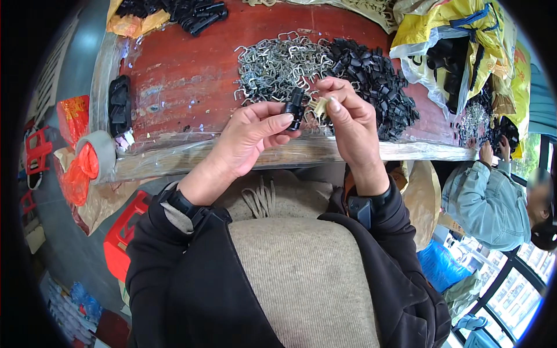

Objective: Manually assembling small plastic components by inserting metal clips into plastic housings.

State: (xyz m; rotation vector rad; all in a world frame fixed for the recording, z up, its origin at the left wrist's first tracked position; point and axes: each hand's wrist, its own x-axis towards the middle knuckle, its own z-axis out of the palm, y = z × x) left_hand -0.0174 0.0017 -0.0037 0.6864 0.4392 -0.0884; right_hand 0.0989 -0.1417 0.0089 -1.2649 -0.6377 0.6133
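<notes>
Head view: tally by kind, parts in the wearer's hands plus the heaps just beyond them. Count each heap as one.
Black part, left hand: 1
Pale piece, right hand: 1
Metal hook heap: 1
Black piece heap: 1
Total: 4

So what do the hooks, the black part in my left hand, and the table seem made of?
Hooks: probably metal, silvery and shiny, judging by bright glints. Black part: likely moulded plastic, smooth with small highlights. Table: perhaps painted wood, red and scuffed, with worn pale patches.
</notes>
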